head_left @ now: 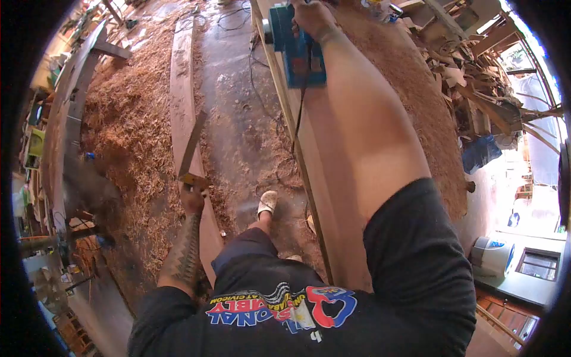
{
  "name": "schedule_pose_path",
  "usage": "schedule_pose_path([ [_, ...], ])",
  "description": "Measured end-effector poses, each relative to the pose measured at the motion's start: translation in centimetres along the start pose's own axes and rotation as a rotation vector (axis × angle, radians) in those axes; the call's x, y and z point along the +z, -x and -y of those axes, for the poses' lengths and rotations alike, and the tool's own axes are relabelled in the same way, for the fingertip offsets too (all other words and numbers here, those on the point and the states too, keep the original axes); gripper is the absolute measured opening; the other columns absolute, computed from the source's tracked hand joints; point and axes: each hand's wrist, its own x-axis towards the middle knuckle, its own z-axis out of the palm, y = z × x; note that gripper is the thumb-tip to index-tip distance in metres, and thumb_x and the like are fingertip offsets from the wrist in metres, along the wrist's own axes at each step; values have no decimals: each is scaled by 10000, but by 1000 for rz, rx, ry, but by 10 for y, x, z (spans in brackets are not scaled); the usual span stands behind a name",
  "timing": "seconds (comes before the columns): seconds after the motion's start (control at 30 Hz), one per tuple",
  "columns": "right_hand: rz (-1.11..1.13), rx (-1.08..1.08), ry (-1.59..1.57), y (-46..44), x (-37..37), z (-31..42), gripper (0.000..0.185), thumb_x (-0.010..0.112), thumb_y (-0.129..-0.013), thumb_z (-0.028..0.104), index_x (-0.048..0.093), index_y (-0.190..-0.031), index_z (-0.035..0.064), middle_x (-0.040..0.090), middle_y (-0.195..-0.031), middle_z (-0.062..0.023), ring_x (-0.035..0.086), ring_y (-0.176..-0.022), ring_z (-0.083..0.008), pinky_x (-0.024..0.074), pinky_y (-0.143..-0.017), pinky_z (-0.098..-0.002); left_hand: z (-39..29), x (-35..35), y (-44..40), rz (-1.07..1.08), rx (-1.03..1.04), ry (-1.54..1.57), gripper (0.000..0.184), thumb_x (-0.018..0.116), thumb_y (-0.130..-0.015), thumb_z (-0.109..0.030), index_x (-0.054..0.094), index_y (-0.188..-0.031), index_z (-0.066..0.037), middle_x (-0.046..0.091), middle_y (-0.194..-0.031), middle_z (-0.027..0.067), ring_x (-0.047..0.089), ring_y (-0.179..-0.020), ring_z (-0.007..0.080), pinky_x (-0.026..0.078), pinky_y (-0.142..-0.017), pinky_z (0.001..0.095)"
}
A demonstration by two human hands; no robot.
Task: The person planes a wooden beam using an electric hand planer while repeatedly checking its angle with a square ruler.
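Note:
My left hand hangs low on the left side, its fingers closed round the wooden stock of a try square. The square's long dark blade points up and away from me. At the top, my right hand grips the handle of a blue electric planer. This planer rests on a long reddish-brown plank that runs from the top of the view down to my right side. A dark power cord trails from the tool along the plank's left edge.
Another long board lies on the left, amid heaps of wood shavings. A heavy timber stands further left. Piled wood offcuts and a white bucket are on the right. Cords lie across the floor.

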Motion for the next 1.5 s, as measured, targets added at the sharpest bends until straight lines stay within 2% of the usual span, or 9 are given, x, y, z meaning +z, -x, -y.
schedule_pose_path([
  [0.2, 22, 22, 17, 49, -6, -5, 641, 591, -1056, 572, 695, -906, -42, 690, -726, -113, 706, -606, -228, 568, -591, -392, -106, 21, -79, -19, -33, 129, 436, 709, -1062, -379, 661, -1277, -3, 741, -1165, 104, 748, -954, 227, 635, -706, 361],
  [0.33, 11, 159, -57, 216, -32, 13, 574, 594, -1070, 565, 665, -948, 9, 661, -715, -75, 671, -583, -191, 550, -588, -376, -154, 72, -139, 29, 878, -396, 246, 748, -968, -195, 754, -1186, -79, 753, -1161, 130, 745, -1033, 280, 609, -868, 398],
  [0.43, -1, 272, -143, 362, -59, 38, 422, 621, -1093, 475, 608, -1032, 58, 611, -721, -16, 618, -629, -135, 506, -582, -326, -209, 140, -127, 441, 226, -68, 380, 777, -966, -314, 752, -1286, -109, 784, -1120, 182, 758, -1063, 310, 573, -951, 455],
  [0.57, -17, 396, 2, 548, -101, 53, 259, 548, -1116, 265, 622, -1172, 23, 622, -782, -39, 603, -662, -143, 481, -605, -326, -245, 208, -83, 583, 589, -197, 374, 757, -977, -343, 743, -1242, -80, 782, -1166, 216, 747, -1123, 376, 568, -965, 478],
  [0.87, -55, 577, 51, 864, -162, 56, 645, 694, -986, 614, 639, -1164, -4, 676, -824, -59, 638, -755, -129, 524, -693, -317, -251, 247, -63, 539, 663, -190, 358, 713, -1005, -391, 753, -1217, -106, 784, -1104, 223, 741, -1080, 432, 576, -921, 517],
  [1.07, -33, 568, 29, 783, -149, 59, 755, 662, -977, 689, 634, -1209, -29, 661, -850, -62, 632, -747, -148, 520, -699, -302, -242, 250, -68, 497, 689, -243, 381, 694, -1018, -417, 731, -1241, -110, 778, -1094, 238, 741, -1060, 445, 576, -903, 543],
  [1.3, -35, 433, -77, 553, -101, 53, 401, 637, -1084, 436, 605, -1104, 36, 616, -766, -26, 598, -645, -113, 480, -591, -307, -277, 216, -40, 504, 552, -183, 339, 695, -1029, -390, 754, -1217, -114, 777, -1069, 241, 752, -1057, 428, 581, -881, 545],
  [1.4, -43, 408, -120, 449, -72, 52, 419, 625, -1097, 461, 590, -1055, 46, 605, -756, -23, 605, -620, -110, 481, -563, -298, -178, 232, -94, 356, 600, 95, 322, 721, -1031, -377, 767, -1213, -116, 779, -1127, 202, 759, -1025, 414, 608, -843, 502],
  [1.5, -40, 337, -150, 352, -47, 46, 455, 623, -1092, 494, 587, -1031, 44, 606, -742, -32, 598, -559, -123, 489, -517, -305, -175, 180, -82, 274, 115, 349, 427, 710, -1060, -407, 673, -1287, -48, 757, -1138, 71, 760, -953, 216, 614, -726, 351],
])
